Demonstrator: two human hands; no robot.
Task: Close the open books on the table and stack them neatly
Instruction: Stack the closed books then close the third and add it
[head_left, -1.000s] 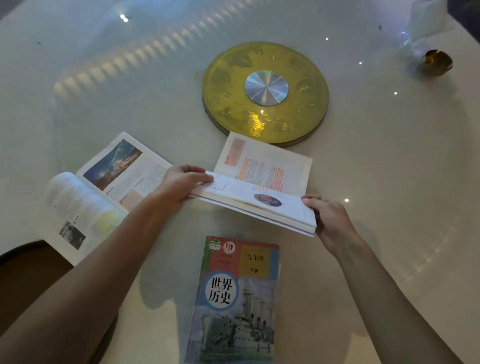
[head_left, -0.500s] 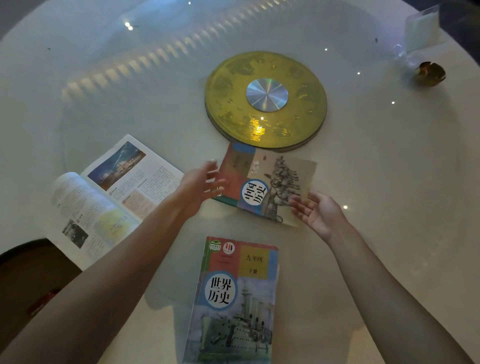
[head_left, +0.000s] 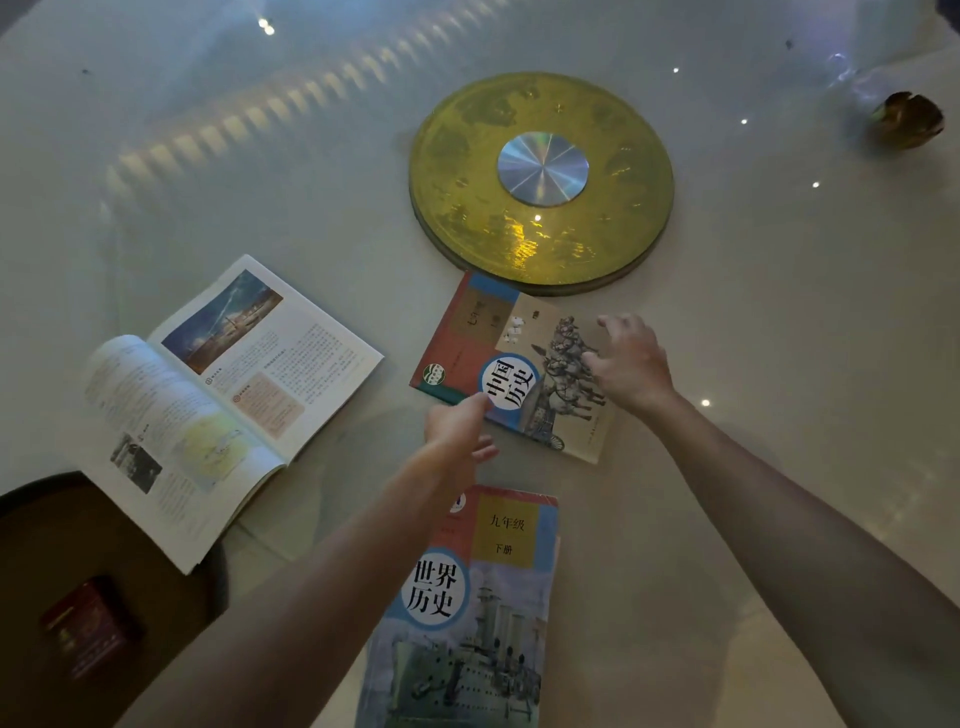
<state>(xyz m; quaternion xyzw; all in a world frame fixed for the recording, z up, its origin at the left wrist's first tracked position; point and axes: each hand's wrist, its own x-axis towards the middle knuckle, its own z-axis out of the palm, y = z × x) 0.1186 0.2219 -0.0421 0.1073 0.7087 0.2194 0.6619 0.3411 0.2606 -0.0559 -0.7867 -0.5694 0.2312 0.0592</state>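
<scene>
A closed book with a horse-and-chariot cover (head_left: 483, 343) lies flat in the middle of the table, just below the gold disc. My right hand (head_left: 631, 364) rests on its right half with fingers spread. My left hand (head_left: 457, 431) touches its near-left edge with the fingertips, holding nothing. Nearer to me lies a second closed book with a warship cover (head_left: 467, 613), partly under my left forearm. An open book (head_left: 218, 395) with photos and a map lies spread at the left, untouched.
A round gold disc (head_left: 613, 234) with a silver centre sits behind the books. A small brass object (head_left: 909, 119) stands far right. At the lower left the table edge (head_left: 31, 488) curves past a dark floor with a red box (head_left: 88, 629).
The middle book was held half open by both hands; now it lies closed, cover up. My left hand dropped to its near edge and my right hand moved onto its cover.
</scene>
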